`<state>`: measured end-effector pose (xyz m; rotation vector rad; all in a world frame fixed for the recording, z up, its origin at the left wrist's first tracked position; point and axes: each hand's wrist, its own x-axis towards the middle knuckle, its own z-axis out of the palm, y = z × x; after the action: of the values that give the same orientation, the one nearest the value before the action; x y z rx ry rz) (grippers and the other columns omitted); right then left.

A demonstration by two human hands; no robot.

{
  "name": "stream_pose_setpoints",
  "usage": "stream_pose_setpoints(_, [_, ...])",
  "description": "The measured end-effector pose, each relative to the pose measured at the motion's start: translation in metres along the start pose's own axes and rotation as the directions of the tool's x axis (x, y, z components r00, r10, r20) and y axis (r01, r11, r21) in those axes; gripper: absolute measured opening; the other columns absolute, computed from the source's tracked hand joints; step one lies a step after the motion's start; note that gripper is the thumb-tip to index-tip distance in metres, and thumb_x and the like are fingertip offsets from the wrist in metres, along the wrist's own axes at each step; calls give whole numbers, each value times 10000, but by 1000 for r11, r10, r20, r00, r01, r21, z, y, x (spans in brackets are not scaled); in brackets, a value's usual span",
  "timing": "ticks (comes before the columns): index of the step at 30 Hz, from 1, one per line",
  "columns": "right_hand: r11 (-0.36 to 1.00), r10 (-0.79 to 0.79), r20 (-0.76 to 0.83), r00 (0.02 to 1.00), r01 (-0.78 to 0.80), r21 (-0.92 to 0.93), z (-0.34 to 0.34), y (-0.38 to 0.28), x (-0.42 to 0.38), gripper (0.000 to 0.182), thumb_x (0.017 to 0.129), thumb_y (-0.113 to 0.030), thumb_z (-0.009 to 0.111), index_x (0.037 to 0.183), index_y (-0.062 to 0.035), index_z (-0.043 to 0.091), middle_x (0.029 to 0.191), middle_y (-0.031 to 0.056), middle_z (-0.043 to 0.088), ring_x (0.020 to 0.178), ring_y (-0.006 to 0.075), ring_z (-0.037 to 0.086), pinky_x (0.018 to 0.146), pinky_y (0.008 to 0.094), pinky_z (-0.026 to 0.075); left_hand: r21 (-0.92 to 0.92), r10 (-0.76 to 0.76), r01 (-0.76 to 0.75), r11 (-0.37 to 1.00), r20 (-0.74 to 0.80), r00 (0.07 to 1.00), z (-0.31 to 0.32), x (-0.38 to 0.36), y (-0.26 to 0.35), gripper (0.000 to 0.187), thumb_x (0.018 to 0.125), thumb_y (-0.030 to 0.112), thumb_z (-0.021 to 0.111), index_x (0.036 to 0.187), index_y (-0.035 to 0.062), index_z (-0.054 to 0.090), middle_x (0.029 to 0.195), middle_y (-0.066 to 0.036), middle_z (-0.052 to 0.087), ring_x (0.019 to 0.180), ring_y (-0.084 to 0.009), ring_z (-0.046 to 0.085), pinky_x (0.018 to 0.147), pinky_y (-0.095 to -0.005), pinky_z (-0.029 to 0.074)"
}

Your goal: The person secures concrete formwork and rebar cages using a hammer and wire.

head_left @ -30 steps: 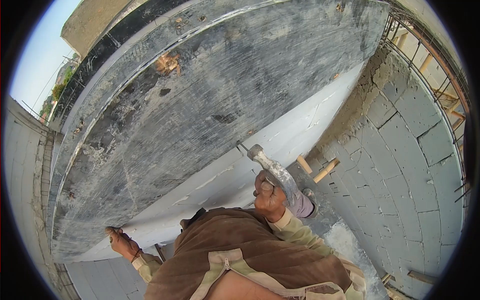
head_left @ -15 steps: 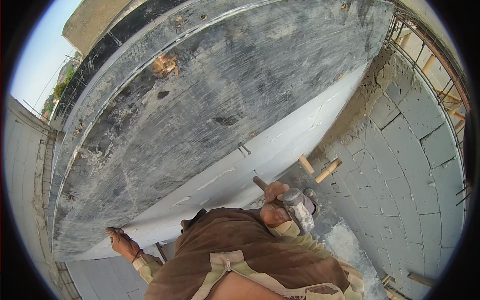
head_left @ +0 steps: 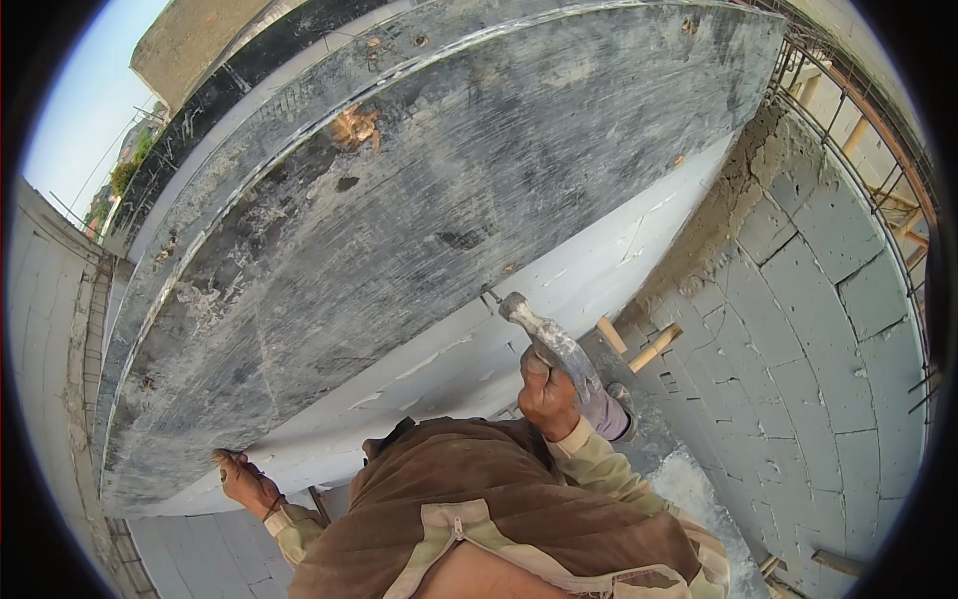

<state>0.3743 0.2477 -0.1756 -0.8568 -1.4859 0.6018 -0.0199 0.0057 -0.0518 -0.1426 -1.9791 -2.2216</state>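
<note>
My right hand (head_left: 548, 397) is closed round a claw hammer (head_left: 561, 344), whose metal head is dusted with grey. The striking face is right at the nails (head_left: 491, 296) that stick out from the lower edge of a large dark plywood panel (head_left: 399, 220). Most of the hammer's handle is hidden by my hand. Far to the left, my left hand (head_left: 247, 483) has its fingers curled at the panel's lower left edge. The panel is scratched and stained, with a splintered hole near its upper rim.
A white strip of wall (head_left: 439, 364) runs below the panel. Grey block wall (head_left: 798, 319) fills the right side, with two wooden pegs (head_left: 656, 348) jutting out near the panel. Steel rebar (head_left: 868, 150) lines the upper right. A shoe (head_left: 625, 409) shows past my right hand.
My right hand has turned the hammer, and its head has swung up and left to the nails at the panel edge. My left hand stays at the panel's edge.
</note>
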Motion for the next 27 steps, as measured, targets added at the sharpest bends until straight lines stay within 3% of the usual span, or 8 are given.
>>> stream_pose_setpoints(3, [967, 147, 58, 987, -156, 200, -17, -6, -1, 268, 936, -216, 648, 981, 40, 585, 730, 84, 566, 560, 201, 561, 510, 336, 438, 36, -8, 8, 999, 10, 1000, -6, 6, -6, 416, 931, 430, 712, 756, 83, 564, 642, -12, 547, 488, -53, 332, 455, -234, 239])
stream_pose_setpoints(7, [556, -21, -535, 845, 454, 696, 7, -19, 6, 351, 884, -294, 694, 987, 28, 600, 677, 86, 543, 529, 207, 535, 512, 336, 439, 13, 4, -4, 1000, 16, 1000, -1, -1, -1, 402, 942, 424, 700, 764, 90, 566, 646, -2, 539, 489, -50, 322, 455, -239, 234])
stream_pose_setpoints(11, [989, -68, 62, 996, 75, -131, -7, -9, 11, 270, 942, -248, 645, 976, 19, 620, 687, 121, 565, 493, 276, 509, 470, 358, 400, 18, 9, -8, 1000, -8, 1000, -7, 9, -9, 395, 947, 425, 693, 776, 91, 570, 650, 0, 533, 498, -52, 328, 463, -237, 239])
stream_pose_setpoints(15, [967, 198, 72, 978, -207, 148, -14, -11, -5, 287, 976, -273, 604, 960, 12, 582, 691, 98, 547, 555, 251, 543, 498, 365, 422, 55, -9, 7, 998, 27, 1000, -15, 17, -15, 435, 930, 456, 702, 791, 58, 596, 673, -4, 537, 543, -61, 365, 502, -235, 272])
stream_pose_setpoints(17, [550, 104, -376, 921, 262, 793, 1, -35, 3, 301, 984, -293, 586, 981, 8, 580, 700, 96, 550, 584, 255, 557, 512, 383, 436, 64, -7, 4, 998, 35, 999, -17, 16, -17, 371, 955, 421, 684, 821, 85, 599, 680, 4, 527, 557, -59, 380, 511, -224, 285])
stream_pose_setpoints(19, [573, -82, -563, 822, 502, 648, 2, -35, 18, 315, 990, -313, 560, 984, 1, 579, 691, 103, 545, 549, 265, 533, 498, 401, 437, 10, 7, -7, 1000, 3, 1000, -10, 12, -13, 359, 965, 405, 675, 824, 83, 602, 692, 8, 525, 580, -64, 395, 523, -224, 293])
stream_pose_setpoints(22, [995, -24, 74, 997, 31, -96, -3, -9, 17, 332, 981, -312, 570, 919, 14, 582, 681, 122, 550, 532, 312, 532, 479, 406, 415, 12, -9, 9, 1000, 6, 1000, -14, 16, -18, 362, 967, 398, 674, 812, 81, 594, 694, 10, 526, 587, -69, 410, 527, -219, 296])
stream_pose_setpoints(27, [993, 60, -59, 996, -54, 102, -9, -10, 2, 310, 965, -300, 619, 936, 3, 561, 700, 124, 533, 518, 260, 518, 463, 366, 402, 44, -27, 26, 999, 9, 1000, -14, 15, -18, 366, 967, 385, 678, 793, 77, 584, 684, 5, 526, 587, -72, 413, 530, -222, 305])
